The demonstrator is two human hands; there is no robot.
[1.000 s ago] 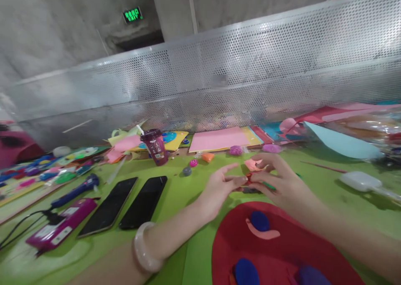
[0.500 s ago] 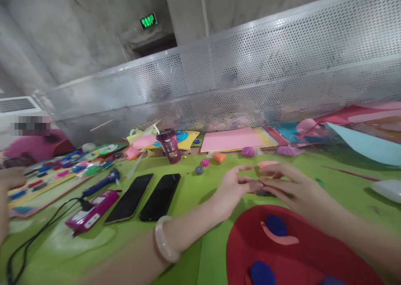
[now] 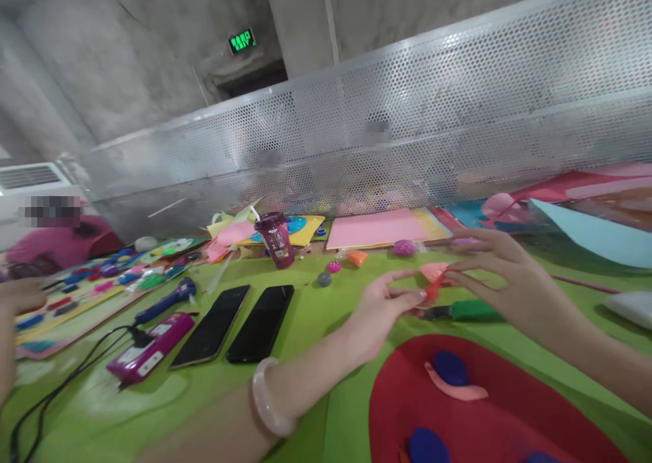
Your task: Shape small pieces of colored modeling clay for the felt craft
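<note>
A thin, orange-red piece of soft modelling clay [image 3: 432, 292] stretches between my hands, above the green table. My left hand [image 3: 379, 313] pinches its lower end between thumb and finger; a pale bangle circles that wrist. My right hand [image 3: 502, 273] has its thumb and forefinger closed on the upper end, the other fingers lifted. A paler orange lump [image 3: 432, 271] shows just behind the strip. Under my right hand lies a green-handled tool [image 3: 473, 310], its tip partly hidden. Nearer me is a red rounded sheet [image 3: 489, 415] bearing blue discs [image 3: 449, 368] and a curved pink strip [image 3: 458, 387].
Two phones [image 3: 259, 324], a purple power strip [image 3: 147, 354] and a dark blue tool [image 3: 166, 301] lie to the left. A lidded cup [image 3: 276, 239] and pink paper [image 3: 377, 227] stand farther back. Another person's hand [image 3: 20, 294] is at the far left.
My right hand has moved up and away from my left. The orange clay now shows stretched between them, and the green-handled tool is uncovered.
</note>
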